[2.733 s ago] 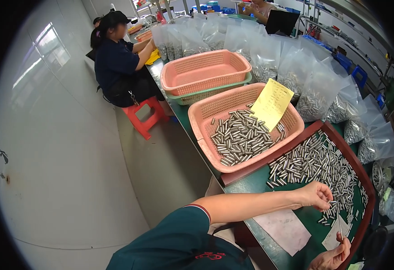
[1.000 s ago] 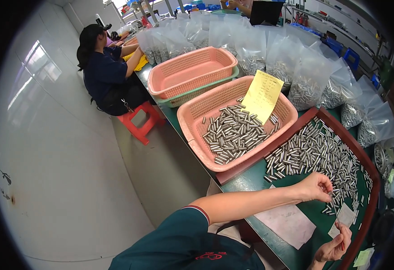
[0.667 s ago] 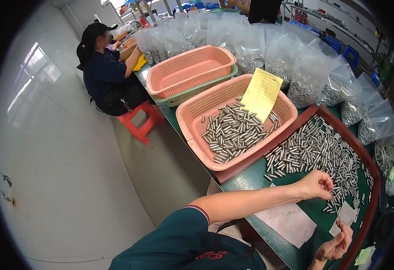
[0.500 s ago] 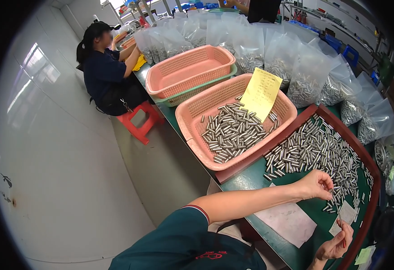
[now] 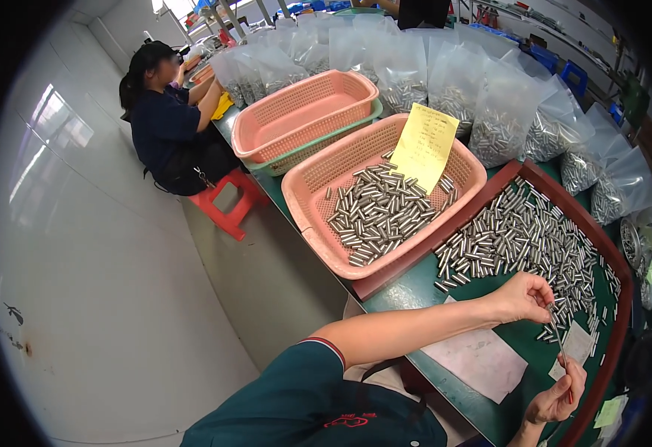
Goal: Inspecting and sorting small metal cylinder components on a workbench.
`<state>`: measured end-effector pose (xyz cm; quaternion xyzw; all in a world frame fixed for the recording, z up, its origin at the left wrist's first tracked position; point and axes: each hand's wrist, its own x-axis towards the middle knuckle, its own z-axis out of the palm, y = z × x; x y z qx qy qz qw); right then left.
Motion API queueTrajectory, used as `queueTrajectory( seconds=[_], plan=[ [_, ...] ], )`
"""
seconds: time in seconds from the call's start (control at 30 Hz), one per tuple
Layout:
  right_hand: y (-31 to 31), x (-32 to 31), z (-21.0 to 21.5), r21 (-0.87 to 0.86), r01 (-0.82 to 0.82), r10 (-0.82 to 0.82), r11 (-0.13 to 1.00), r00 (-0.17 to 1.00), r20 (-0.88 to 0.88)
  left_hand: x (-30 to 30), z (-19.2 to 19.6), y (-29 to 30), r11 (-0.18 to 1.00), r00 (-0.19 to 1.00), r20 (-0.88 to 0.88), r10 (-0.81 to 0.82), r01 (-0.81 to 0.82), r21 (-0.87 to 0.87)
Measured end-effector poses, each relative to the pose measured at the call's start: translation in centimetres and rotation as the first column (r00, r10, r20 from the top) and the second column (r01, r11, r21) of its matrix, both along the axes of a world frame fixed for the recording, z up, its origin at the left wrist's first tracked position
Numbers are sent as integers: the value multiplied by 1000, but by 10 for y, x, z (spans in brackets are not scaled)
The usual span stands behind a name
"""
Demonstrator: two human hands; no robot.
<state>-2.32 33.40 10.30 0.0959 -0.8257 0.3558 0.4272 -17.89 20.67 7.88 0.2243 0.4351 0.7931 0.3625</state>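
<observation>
My left hand [image 5: 523,299] reaches over the near edge of a pile of short metal pins [image 5: 516,235], thumb and fingers pinched on what looks like one metal pin [image 5: 552,306]. Lower right, my right hand [image 5: 558,395] closes around a thin metal tool with a red grip [image 5: 563,356]. The tool's narrow shaft points up toward my left fingertips; its exact kind is unclear. Beside the shaft lies a small pale paper slip [image 5: 575,350]. A larger whitish sheet [image 5: 482,363] lies under my left forearm.
A dark red raised border [image 5: 575,200] frames the green tabletop. Left of it stands a pink basket [image 5: 318,246] of pins with a yellow note [image 5: 424,145]. Beyond are stacked baskets [image 5: 307,108] and pin-filled plastic bags [image 5: 501,123]. A person [image 5: 169,123] sits at far left on a red stool [image 5: 225,212].
The view has shifted slightly, so the baskets and bags appear a little higher and further left. Both hands keep nearly the same pose, with the tool still pointing at my left fingertips.
</observation>
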Motion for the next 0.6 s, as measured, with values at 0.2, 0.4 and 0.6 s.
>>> queueTrajectory(
  seconds=[0.2,0.4,0.6],
  plan=[
    [-1,1,0,1,43,-43,999,999,-10,0,7,-5,999,998,51,-34,35,-23],
    [-4,2,4,9,37,-37,999,999,-6,1,6,-8,999,997,76,-27,29,-25],
    [-1,6,6,-1,62,-62,998,997,-41,2,10,2,995,992,91,-89,92,-27]
  ],
)
